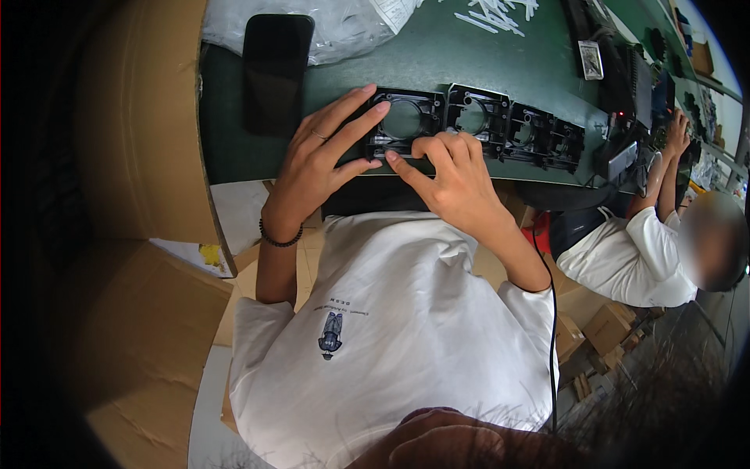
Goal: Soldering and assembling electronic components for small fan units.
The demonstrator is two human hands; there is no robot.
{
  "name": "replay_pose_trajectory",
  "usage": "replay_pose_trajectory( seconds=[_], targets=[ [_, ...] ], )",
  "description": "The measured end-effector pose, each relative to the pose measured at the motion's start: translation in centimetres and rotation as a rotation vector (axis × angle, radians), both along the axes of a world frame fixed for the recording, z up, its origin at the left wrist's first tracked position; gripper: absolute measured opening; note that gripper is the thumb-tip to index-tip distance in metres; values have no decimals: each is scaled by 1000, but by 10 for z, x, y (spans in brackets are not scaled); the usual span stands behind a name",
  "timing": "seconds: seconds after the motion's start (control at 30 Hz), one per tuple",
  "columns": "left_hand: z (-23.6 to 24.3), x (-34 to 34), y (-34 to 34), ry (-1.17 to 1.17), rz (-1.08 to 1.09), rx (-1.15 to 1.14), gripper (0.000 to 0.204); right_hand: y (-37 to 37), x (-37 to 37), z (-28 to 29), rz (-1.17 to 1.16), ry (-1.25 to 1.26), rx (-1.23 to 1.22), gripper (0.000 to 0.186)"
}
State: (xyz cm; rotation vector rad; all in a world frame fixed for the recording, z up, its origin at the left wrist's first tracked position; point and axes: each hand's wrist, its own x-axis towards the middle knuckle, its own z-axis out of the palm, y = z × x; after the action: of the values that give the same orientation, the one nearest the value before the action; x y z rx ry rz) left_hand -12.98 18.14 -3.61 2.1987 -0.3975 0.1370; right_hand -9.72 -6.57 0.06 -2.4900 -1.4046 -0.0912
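Left hand (319, 148) splays, right hand (455, 181) curls at black frame (432, 117).

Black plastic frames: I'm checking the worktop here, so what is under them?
Green tabletop shows through the round openings of the two leftmost black plastic frames. Whatever lies beneath solid parts, or under the right hand, is hidden.

We see soft light on the green workbench (426, 64) and glints on the plastic bag (344, 37). Our fisheye view bends edges and blackens toward the left rim; a co-worker's head (709, 244) is blurred.
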Motion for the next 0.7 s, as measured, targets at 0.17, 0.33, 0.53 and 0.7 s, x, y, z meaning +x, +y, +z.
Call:
replay_pose_trajectory(
  seconds=[0.17,0.33,0.53,0.7],
  targets=[
    [-1,0,-1,-23,9,15,82,-9,-10,5,-127,-30,11,44],
    [2,-1,-1,-28,18,63,81,-21,-9,5,-168,-58,-26,45],
    [4,-5,-2,15,38,92,82,-18,20,22,-91,107,181,25],
    [3,-4,-6,-34,53,103,82,-22,139,13,-316,-51,266,20]
  ],
)
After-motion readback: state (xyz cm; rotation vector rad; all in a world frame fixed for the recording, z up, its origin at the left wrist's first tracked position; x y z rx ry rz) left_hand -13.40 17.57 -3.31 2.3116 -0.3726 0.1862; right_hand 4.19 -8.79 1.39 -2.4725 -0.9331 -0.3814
